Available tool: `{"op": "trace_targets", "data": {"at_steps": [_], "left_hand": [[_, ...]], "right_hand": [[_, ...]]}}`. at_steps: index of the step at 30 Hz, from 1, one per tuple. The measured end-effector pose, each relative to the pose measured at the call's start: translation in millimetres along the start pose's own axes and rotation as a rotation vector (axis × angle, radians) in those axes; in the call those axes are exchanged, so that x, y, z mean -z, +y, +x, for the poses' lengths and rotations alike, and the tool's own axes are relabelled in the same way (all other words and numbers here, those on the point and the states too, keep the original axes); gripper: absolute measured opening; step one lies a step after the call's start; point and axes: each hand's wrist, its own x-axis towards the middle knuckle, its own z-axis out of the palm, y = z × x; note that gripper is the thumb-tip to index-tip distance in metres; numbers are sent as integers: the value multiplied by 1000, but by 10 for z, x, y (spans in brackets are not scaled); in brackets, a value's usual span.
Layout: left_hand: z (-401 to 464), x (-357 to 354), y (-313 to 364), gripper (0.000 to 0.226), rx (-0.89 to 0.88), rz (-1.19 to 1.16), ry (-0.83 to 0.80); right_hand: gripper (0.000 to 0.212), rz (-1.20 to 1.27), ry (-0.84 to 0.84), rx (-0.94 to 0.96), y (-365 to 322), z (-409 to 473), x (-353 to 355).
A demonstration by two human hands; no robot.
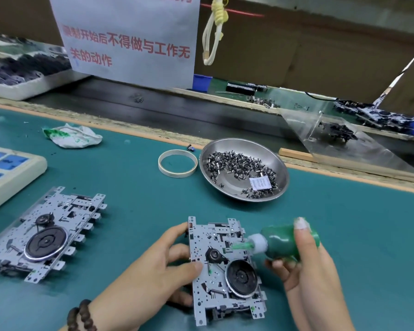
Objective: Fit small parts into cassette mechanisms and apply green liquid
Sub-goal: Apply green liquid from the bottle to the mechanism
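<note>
A grey metal cassette mechanism [222, 268] with a black flywheel lies on the green mat in front of me. My left hand [163, 263] grips its left edge, thumb on top of the plate. My right hand [304, 266] holds a small green squeeze bottle [287, 240] tipped sideways. The bottle's green nozzle points left and touches the mechanism's upper right part. A second cassette mechanism [43, 235] lies apart at the left. A steel dish [244, 168] behind holds several small dark parts.
A ring of tape [177, 163] lies left of the dish. A crumpled cloth with green stains [74, 137] sits at the back left, a beige box with blue pads [7, 168] at the far left. A black conveyor belt [153, 111] runs behind the mat.
</note>
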Motion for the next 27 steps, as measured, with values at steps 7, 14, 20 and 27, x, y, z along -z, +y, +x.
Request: {"op": "trace_targets", "data": {"at_steps": [7, 14, 20, 27], "left_hand": [[6, 5, 6, 50, 82, -119, 40], [-21, 89, 98, 52, 90, -352, 25], [0, 265, 190, 55, -79, -463, 231], [109, 230, 483, 42, -198, -426, 226]], "right_hand": [[42, 61, 71, -164, -44, 39, 48], [48, 147, -287, -230, -113, 51, 137], [45, -619, -219, 194, 32, 101, 228], [45, -958, -210, 222, 44, 95, 212]]}}
